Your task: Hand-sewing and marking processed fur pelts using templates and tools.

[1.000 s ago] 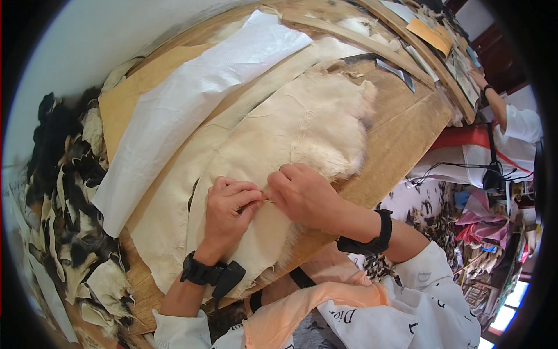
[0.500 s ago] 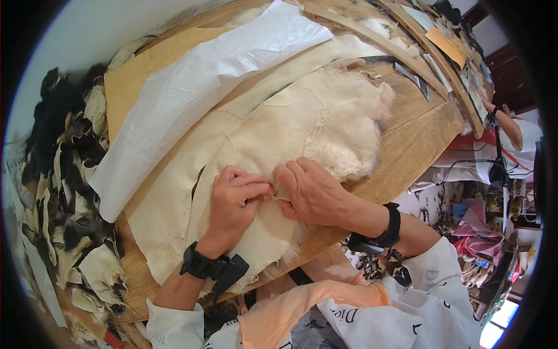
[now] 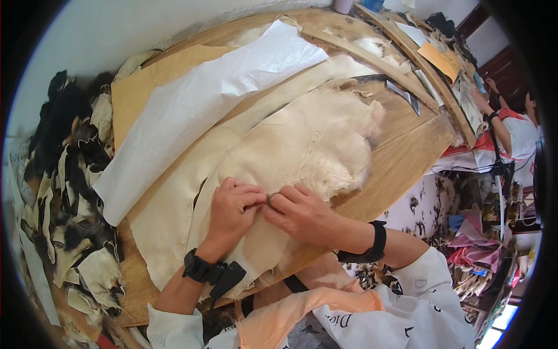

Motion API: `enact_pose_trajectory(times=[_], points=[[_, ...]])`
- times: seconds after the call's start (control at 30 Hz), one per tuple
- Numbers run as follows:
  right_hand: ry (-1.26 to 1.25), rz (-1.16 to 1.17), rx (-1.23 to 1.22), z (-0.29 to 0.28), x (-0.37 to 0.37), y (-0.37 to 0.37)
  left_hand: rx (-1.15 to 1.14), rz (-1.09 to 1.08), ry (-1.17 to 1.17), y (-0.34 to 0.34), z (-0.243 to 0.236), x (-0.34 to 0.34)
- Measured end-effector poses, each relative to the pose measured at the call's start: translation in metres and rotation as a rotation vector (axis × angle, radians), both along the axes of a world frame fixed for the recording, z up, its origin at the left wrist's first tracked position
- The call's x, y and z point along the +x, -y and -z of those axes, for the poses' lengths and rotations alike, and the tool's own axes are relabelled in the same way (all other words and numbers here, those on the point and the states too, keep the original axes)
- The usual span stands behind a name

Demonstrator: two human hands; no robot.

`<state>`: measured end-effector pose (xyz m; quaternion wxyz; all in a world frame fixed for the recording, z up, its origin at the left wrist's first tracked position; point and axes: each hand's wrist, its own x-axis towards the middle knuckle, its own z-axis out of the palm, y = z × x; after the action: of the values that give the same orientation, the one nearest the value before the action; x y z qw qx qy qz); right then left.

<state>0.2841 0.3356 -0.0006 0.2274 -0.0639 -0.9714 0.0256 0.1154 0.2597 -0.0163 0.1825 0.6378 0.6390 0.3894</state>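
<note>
A large cream hide (image 3: 279,134) lies skin side up across the wooden table, with pale fur showing at its right edge and loose threads on its surface. My left hand (image 3: 232,209) rests over the hide's near part, fingers closed in a pinch. Against its fingertips, my right hand (image 3: 299,212) is also closed, its fingers curled. A small dark ring-like band (image 3: 270,199) shows at the right hand's fingers. Whatever the two pinches hold is too small or hidden to make out. Another cream hide piece (image 3: 157,232) lies to the left, partly beneath.
A white sheet (image 3: 192,122) covers tan paper (image 3: 136,87) behind the hide. A metal blade-like tool (image 3: 404,98) and wooden strips (image 3: 372,58) lie at the far right. Black-and-white fur scraps (image 3: 70,203) are heaped left. Another person (image 3: 514,131) works at the right.
My right hand has shifted slightly left and down, its fingers curling tighter against my left fingertips. The view has tilted a little, and the other person's arms have moved.
</note>
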Motion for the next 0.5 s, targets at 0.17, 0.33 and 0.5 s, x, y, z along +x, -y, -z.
enact_pose_trajectory(times=[0.17,0.33,0.5], points=[[-0.138,-0.156,-0.350,-0.023,0.007,0.004,-0.020,0.028,-0.011,-0.001,-0.005,0.003],[-0.710,0.071,-1.743,-0.037,0.074,-0.058,-0.001,0.048,-0.035,-0.001,-0.011,0.002],[-1.106,-0.032,-1.280,-0.148,0.224,-0.121,-0.008,0.085,-0.052,-0.005,-0.010,0.003]])
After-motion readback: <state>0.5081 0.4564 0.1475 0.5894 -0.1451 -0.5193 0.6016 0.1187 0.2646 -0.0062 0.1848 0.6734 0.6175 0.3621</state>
